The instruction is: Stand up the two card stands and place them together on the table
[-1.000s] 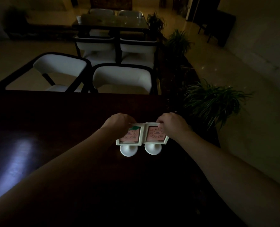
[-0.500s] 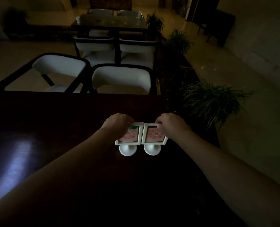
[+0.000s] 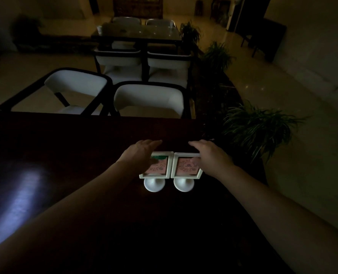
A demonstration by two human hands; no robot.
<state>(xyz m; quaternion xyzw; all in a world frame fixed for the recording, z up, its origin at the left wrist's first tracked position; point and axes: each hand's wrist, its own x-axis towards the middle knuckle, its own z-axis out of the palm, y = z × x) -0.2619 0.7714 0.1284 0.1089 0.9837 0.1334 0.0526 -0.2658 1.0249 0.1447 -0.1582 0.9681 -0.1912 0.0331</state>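
Observation:
Two white card stands stand upright side by side on the dark table [image 3: 69, 143], with their frames touching. Each has a round white foot and a square frame around a pink card. My left hand [image 3: 139, 153] is over the top of the left card stand [image 3: 159, 170]; its fingers stretch out flat beyond the frame and the thumb lies on the card face. My right hand [image 3: 210, 153] hovers likewise over the right card stand [image 3: 185, 169], fingers stretched out and thumb on the card. Neither hand is closed around a frame.
The room is dim. Two white chairs [image 3: 148, 99] [image 3: 75, 84] stand behind the table's far edge. A leafy potted plant [image 3: 257, 129] is just past the table's right edge. Further back are another table [image 3: 136, 34] and more chairs.
Both hands were closed on the tops of the frames; now their fingers have opened and stretched forward. The two stands have stayed upright and together.

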